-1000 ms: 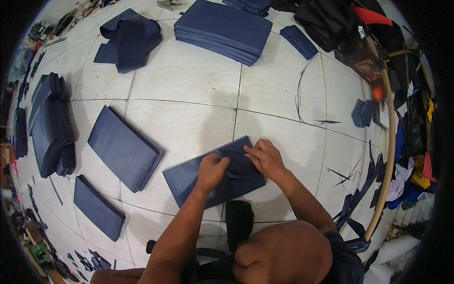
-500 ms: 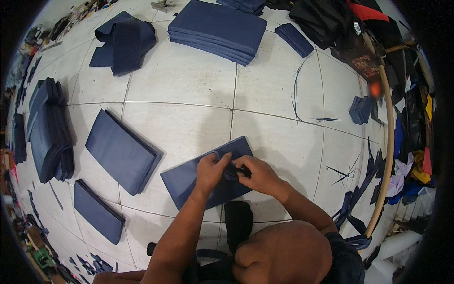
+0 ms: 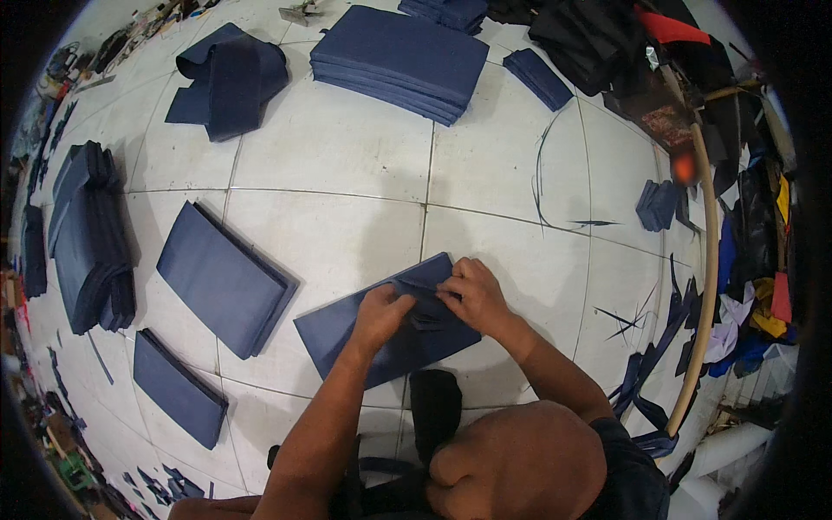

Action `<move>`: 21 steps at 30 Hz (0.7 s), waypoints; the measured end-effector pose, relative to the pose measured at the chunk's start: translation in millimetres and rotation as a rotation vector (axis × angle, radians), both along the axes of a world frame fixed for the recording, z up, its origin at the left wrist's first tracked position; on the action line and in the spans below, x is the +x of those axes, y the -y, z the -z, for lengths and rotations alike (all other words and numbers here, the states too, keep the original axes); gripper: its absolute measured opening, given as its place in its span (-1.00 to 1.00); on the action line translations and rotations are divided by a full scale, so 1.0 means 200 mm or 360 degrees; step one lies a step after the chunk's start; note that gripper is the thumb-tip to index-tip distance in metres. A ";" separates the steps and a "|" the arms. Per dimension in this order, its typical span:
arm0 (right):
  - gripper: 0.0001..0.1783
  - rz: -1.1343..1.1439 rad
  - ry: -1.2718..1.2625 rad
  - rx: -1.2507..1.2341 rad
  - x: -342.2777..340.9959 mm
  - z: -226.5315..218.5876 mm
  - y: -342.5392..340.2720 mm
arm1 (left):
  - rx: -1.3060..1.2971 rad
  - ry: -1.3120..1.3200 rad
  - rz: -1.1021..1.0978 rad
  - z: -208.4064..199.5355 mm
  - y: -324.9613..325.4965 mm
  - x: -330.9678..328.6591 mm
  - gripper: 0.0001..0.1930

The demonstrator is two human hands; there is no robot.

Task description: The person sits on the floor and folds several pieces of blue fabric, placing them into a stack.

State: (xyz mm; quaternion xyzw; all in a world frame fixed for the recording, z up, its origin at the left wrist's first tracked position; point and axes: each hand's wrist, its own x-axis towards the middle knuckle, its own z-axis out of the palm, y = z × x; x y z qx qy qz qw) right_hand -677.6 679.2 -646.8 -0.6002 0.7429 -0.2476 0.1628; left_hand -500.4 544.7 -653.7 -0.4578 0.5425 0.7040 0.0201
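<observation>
A navy fabric panel point(image 3: 334, 336) lies flat on the tiled floor in front of me, set at a slant. Over its right half, a smaller dark fabric piece point(image 3: 426, 314) is bunched and creased between my hands. My left hand point(image 3: 381, 317) is closed on its left side, thumb pointing inward. With bent fingers pinched together, my right hand point(image 3: 473, 296) grips the upper right of the same piece. My fingertips partly hide the fabric's edges.
Navy panel stacks lie at the left point(image 3: 224, 282), lower left point(image 3: 180, 390) and far middle point(image 3: 399, 61). A folded navy cloth point(image 3: 230, 82) sits at the far left. Thin offcuts point(image 3: 626, 322) litter the right floor, beside a long wooden pole point(image 3: 700, 321).
My right hand has moved up and slightly right, toward the panel's far edge. The dark fabric between my hands is now more spread out. My left hand has shifted slightly left.
</observation>
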 end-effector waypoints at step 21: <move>-0.55 0.0096 -0.0048 0.0273 -0.02 -0.04 -0.02 | -0.0165 0.0054 0.0009 -0.03 -0.01 -0.02 -0.68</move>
